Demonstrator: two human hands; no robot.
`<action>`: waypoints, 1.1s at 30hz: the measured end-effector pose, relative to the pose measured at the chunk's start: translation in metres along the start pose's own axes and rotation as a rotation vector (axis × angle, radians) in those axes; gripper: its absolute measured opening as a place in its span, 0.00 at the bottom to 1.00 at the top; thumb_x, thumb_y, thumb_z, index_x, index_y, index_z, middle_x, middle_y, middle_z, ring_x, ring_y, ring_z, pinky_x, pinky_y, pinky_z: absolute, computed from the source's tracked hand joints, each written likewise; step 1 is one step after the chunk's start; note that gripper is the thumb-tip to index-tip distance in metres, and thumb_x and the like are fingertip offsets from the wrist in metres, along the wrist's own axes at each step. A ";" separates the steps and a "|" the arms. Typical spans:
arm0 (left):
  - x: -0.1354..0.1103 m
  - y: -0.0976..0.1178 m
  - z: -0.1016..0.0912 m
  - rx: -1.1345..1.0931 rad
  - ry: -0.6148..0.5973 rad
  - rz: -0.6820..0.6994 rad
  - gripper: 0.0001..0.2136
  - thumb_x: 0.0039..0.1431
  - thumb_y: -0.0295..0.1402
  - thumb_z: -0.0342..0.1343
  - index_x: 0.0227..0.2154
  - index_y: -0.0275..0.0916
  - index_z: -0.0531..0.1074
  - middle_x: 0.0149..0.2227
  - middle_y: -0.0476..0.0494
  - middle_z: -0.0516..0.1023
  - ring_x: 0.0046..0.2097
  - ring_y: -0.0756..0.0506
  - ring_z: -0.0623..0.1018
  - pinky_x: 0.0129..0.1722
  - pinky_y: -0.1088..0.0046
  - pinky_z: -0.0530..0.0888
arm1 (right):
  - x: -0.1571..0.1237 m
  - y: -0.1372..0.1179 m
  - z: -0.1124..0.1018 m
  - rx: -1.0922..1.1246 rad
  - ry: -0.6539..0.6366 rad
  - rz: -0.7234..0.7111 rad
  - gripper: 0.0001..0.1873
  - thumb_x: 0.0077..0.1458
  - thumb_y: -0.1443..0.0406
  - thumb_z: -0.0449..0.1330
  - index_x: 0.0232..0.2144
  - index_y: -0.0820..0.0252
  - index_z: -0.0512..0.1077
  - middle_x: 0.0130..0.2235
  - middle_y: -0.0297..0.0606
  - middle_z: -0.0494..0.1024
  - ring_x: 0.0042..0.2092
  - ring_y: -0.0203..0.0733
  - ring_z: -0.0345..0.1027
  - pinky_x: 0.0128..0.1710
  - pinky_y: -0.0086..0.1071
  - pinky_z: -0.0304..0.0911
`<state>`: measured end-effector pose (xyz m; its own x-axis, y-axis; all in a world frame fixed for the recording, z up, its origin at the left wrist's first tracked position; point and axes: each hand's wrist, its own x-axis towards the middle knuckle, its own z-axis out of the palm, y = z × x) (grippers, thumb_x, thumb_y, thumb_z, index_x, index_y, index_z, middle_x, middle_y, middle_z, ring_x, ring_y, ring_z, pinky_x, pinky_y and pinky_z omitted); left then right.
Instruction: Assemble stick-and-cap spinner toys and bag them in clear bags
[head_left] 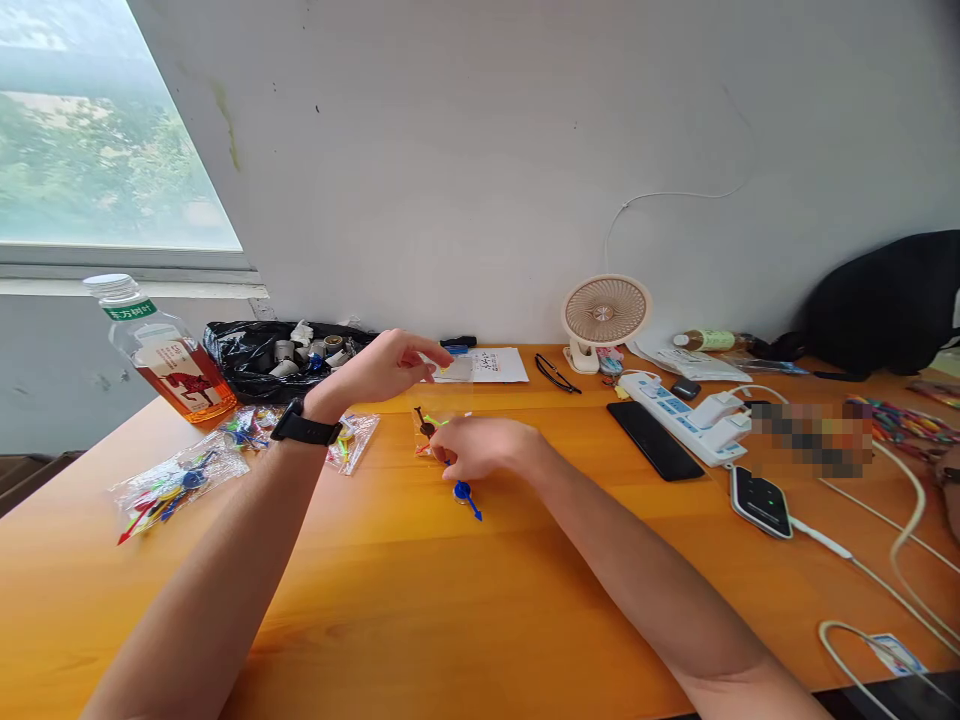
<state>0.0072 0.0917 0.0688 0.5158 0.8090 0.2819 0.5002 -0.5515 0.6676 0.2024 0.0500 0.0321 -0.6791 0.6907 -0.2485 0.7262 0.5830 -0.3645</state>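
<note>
My left hand (pixel 394 362), with a black watch (pixel 307 428) on the wrist, is raised over the table, its fingers closed at the upper edge of a clear plastic bag (pixel 453 397). The bag is so transparent that its outline is faint. Lower and to the right, my right hand (pixel 484 447) has thumb and fingers together at the tail of a blue arrow-shaped plastic piece (pixel 463 492), whose tip points towards me. Beside those fingertips lies a black plastic piece (pixel 427 428) with some green and orange bits, partly hidden by the hand.
Clear packets of coloured pieces (pixel 180 485) lie left, near a tilted-looking drink bottle (pixel 169 350) and a black bag (pixel 247 375). Behind are paper (pixel 491 365), glasses (pixel 556 374) and a fan (pixel 606 312). Right are a phone (pixel 654 440), power strip (pixel 675 412) and cables.
</note>
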 end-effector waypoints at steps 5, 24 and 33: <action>0.001 -0.001 0.000 0.006 0.008 -0.001 0.16 0.59 0.34 0.58 0.47 0.37 0.84 0.44 0.40 0.87 0.41 0.42 0.85 0.43 0.68 0.81 | 0.013 0.003 0.012 -0.019 -0.179 -0.050 0.11 0.47 0.77 0.67 0.31 0.60 0.75 0.37 0.39 0.82 0.34 0.40 0.73 0.28 0.30 0.58; -0.001 0.003 0.000 -0.044 -0.031 0.011 0.16 0.55 0.35 0.64 0.46 0.37 0.84 0.43 0.41 0.87 0.37 0.44 0.83 0.37 0.72 0.79 | -0.032 0.025 -0.062 0.414 0.836 -0.237 0.13 0.64 0.55 0.63 0.40 0.58 0.78 0.37 0.36 0.79 0.28 0.33 0.64 0.28 0.29 0.59; -0.002 0.005 -0.001 -0.033 -0.009 0.022 0.15 0.55 0.36 0.63 0.43 0.36 0.84 0.37 0.43 0.86 0.34 0.45 0.82 0.31 0.75 0.74 | -0.032 0.012 -0.057 0.305 0.763 -0.272 0.12 0.65 0.60 0.59 0.40 0.59 0.80 0.33 0.36 0.79 0.28 0.34 0.61 0.28 0.30 0.54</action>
<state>0.0081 0.0873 0.0724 0.5325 0.7950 0.2906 0.4654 -0.5618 0.6840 0.2391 0.0592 0.0864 -0.4884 0.7061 0.5127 0.4143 0.7048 -0.5759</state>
